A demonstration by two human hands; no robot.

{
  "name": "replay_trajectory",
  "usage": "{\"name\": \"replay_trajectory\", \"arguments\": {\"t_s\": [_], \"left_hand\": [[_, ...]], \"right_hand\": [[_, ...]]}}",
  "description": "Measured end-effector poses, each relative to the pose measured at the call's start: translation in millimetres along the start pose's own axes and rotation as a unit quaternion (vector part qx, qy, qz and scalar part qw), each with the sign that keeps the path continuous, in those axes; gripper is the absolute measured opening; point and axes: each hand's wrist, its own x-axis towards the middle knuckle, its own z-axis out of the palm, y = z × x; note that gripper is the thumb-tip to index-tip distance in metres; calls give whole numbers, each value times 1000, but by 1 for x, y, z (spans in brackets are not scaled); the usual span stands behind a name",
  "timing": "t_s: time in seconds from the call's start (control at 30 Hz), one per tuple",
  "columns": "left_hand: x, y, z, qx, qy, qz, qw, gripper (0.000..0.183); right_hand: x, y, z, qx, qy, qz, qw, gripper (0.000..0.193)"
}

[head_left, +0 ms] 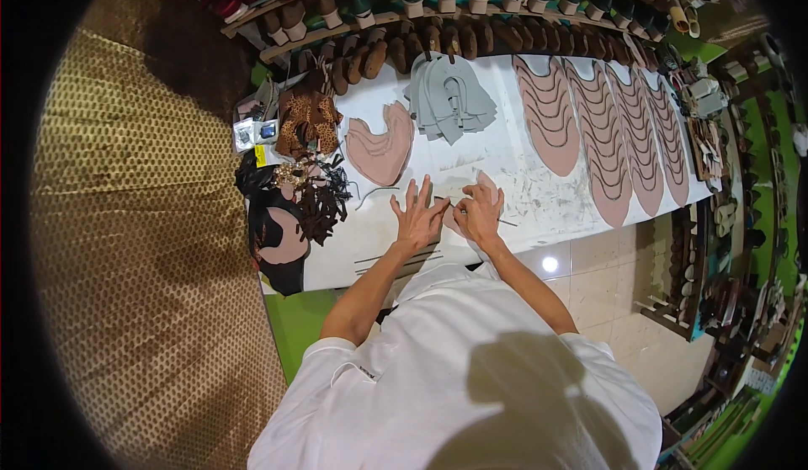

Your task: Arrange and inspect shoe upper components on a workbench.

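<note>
While a pink piece [486, 180] is partly covered by the right hand [481, 216] on the white table [362, 230], close fingertip work seems in hand; left hand [415, 221] fingers are splayed; the right's are bunched, anything pinched unclear; steady alignment is probably needed next.

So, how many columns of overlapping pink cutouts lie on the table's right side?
4, side by side: the leftmost column, second column, third column and rightmost column. None appears hidden.

The pink pieces [549, 138] look matt, the floor tiles [593, 292] smooth and glossy.
</note>
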Motion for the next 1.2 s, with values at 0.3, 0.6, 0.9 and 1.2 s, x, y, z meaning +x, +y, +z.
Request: {"name": "replay_trajectory", "arguments": {"t_s": [0.3, 0.6, 0.9, 1.2], "left_hand": [[-3, -1, 2, 3, -1, -14, 1000, 40], [-3, 2, 0, -11, -1, -25, 1000, 42], [5, 1, -3, 128, 14, 72, 989, 42], [2, 3, -2, -39, -37, -41, 998, 43]], "right_hand": [[1, 10, 2, -5, -12, 4, 1000, 13], [0, 4, 3, -10, -9, 15, 1000, 10], [-2, 1, 6, -14, 5, 20, 1000, 11], [0, -2, 1, -77, -18, -41, 996, 14]]}}
